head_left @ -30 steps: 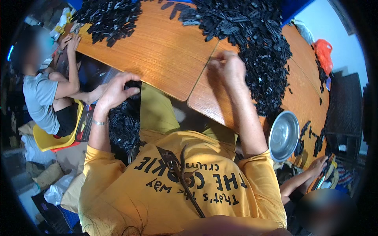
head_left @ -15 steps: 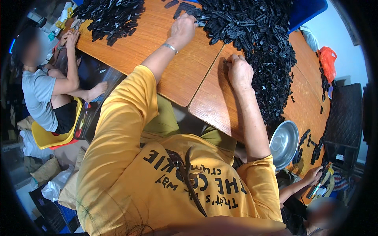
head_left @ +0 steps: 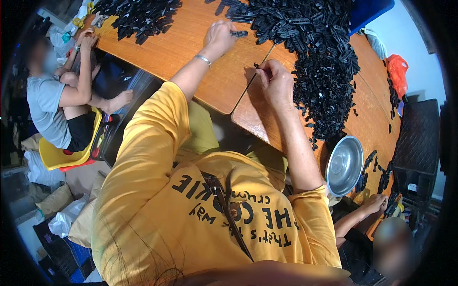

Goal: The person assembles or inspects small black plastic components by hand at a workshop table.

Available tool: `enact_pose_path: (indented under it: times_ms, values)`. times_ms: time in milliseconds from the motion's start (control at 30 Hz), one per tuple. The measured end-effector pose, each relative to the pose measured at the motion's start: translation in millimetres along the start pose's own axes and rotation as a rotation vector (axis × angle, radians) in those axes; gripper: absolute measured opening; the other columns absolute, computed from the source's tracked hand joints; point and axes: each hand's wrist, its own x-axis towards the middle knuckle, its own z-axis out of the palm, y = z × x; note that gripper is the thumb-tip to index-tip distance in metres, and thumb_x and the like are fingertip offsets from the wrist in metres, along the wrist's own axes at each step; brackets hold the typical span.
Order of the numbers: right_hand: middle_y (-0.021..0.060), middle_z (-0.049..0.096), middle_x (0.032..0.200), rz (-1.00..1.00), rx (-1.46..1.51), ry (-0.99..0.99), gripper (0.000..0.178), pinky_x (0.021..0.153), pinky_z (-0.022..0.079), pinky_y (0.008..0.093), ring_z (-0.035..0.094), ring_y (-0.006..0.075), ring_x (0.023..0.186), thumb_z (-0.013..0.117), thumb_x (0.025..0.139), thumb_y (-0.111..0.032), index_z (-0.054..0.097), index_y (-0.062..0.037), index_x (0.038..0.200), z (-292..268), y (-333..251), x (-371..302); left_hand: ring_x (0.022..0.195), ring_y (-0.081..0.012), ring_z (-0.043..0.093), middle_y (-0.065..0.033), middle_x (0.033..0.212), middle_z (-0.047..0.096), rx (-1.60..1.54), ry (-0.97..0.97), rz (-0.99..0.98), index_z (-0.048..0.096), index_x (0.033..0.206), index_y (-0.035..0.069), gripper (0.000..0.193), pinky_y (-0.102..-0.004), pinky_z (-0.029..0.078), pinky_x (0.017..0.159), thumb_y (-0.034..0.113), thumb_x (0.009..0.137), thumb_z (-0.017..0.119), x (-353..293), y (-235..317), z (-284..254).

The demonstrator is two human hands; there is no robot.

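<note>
My left hand (head_left: 220,40) is closed round one end of a long black plastic piece (head_left: 240,34), which sticks out to the right of the fingers. Between the thumb and fingertips of my right hand (head_left: 275,82) is a small black plastic part (head_left: 256,65), too small to tell its kind. Both hands are over the wooden table (head_left: 191,38), a short way apart. Just beyond and to the right of them lies a big heap of long black plastic pieces (head_left: 305,24). A pile of smaller black parts (head_left: 322,88) spreads close to my right hand.
Another black heap (head_left: 138,19) lies at the far left. A metal bowl (head_left: 344,166) stands by my right forearm, a blue bin (head_left: 372,14) and a red bag (head_left: 397,76) beyond. One person (head_left: 52,105) sits at left, another person (head_left: 362,243) at lower right.
My right hand has moved left from beside the small-parts pile, a small part now showing at its fingertips. My left hand has drawn slightly back from the heap with a long piece.
</note>
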Motion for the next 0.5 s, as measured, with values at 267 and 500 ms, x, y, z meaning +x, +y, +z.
enact_pose_path:
  times_ms: [267, 500]
  values:
    - [0.0114, 0.066, 0.087, -0.167, 0.188, 0.288, 0.012, 0.063, 0.056, 0.0330, 0.070, 0.0225, 0.071, 0.079, 0.087, 0.001, 0.068, -0.0014, 0.094, -22.3, -23.9, -0.2, 0.088, -0.0078, 0.064, 0.0019, 0.096, 0.067, -0.959, -0.289, -0.081, 0.069, 0.110, 0.003, 0.022, -0.0248, 0.054, 0.078, -0.001, 0.089, 0.076, -36.7, 65.6, -84.5]
    - [0.0096, 0.067, 0.088, -0.254, 0.215, 0.399, 0.016, 0.061, 0.054, 0.0287, 0.067, 0.0176, 0.070, 0.081, 0.084, 0.005, 0.068, -0.0019, 0.092, -35.6, -34.5, -2.4, 0.093, -0.0052, 0.063, 0.0022, 0.101, 0.067, -1.056, -0.343, -0.035, 0.068, 0.116, 0.002, 0.026, -0.0214, 0.054, 0.084, -0.005, 0.091, 0.073, -49.3, 97.1, -117.7]
